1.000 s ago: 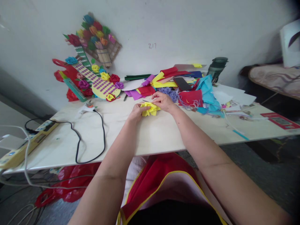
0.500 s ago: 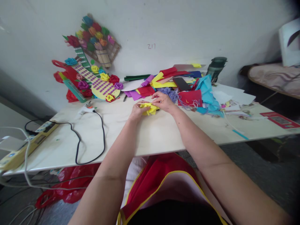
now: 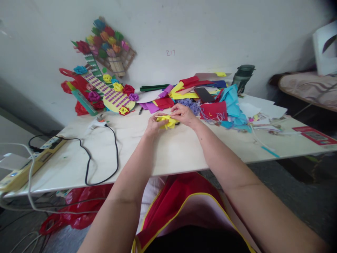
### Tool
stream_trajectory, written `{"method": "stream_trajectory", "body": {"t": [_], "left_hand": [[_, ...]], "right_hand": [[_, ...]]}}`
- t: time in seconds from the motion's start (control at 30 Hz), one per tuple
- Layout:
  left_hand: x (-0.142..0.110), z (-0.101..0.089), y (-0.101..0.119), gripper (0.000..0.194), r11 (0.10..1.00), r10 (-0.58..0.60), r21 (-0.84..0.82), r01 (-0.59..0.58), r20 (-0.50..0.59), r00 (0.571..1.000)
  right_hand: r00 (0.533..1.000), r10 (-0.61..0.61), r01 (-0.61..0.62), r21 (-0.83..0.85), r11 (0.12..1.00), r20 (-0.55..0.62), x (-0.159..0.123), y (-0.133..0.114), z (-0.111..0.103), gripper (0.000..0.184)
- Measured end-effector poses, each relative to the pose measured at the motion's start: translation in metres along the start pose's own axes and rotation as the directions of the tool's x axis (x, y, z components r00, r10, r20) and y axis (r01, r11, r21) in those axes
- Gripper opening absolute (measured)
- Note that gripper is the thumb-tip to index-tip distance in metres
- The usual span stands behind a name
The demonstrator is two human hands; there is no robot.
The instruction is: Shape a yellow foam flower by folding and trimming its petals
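Just above the white table, a piece of crinkled yellow crepe paper (image 3: 168, 122) is between my hands. My left hand (image 3: 153, 124) is closed on its left side, thumb laid over the paper. My right hand (image 3: 183, 114) pinches at the paper's upper right edge, its fingertips pressed together. A thin pale strip or stick runs along the top of the paper; its kind is too small to tell. Part of the paper is hidden behind my fingers.
Coloured paper, purple yarn (image 3: 191, 104) and a phone (image 3: 204, 95) lie piled behind my hands. A glue gun (image 3: 97, 122) with a black cord is left, near a power strip (image 3: 44, 160). Paper-flower decorations (image 3: 119, 100) lean on the wall; a dark bottle (image 3: 242, 78) stands back right.
Almost nothing differs. Both hands keep their hold on the yellow paper in the same place, and the view has shifted very slightly.
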State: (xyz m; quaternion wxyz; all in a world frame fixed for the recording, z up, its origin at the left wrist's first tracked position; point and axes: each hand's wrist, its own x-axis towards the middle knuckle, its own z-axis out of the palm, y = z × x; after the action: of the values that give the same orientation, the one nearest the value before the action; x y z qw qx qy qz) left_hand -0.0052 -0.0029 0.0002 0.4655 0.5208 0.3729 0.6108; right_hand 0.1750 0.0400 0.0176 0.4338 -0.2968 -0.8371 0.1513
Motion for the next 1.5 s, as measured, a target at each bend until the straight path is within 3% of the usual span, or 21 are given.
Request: {"method": "stream_trajectory", "body": {"t": [0.33, 1.23, 1.37, 1.5], "left_hand": [[0.002, -0.004, 0.000, 0.043, 1.000, 0.024, -0.015, -0.024, -0.021, 0.999], [0.005, -0.016, 0.002, 0.045, 1.000, 0.013, -0.025, -0.017, -0.166, 0.986], [0.007, -0.016, 0.001, 0.047, 0.999, 0.017, -0.036, -0.024, -0.195, 0.981], [0.007, -0.014, 0.002, 0.047, 0.997, 0.008, -0.072, -0.024, -0.208, 0.978]], "right_hand": [[1.000, 0.001, -0.001, -0.049, 0.999, 0.009, -0.002, 0.002, -0.001, 0.019], [0.998, 0.039, -0.038, 0.020, 0.999, -0.051, -0.006, 0.009, -0.027, 0.024], [0.996, 0.086, -0.083, 0.075, 0.994, -0.029, -0.007, 0.011, -0.032, 0.025], [0.978, 0.206, -0.199, 0.139, 0.970, -0.037, -0.009, 0.008, -0.030, 0.023]]}}
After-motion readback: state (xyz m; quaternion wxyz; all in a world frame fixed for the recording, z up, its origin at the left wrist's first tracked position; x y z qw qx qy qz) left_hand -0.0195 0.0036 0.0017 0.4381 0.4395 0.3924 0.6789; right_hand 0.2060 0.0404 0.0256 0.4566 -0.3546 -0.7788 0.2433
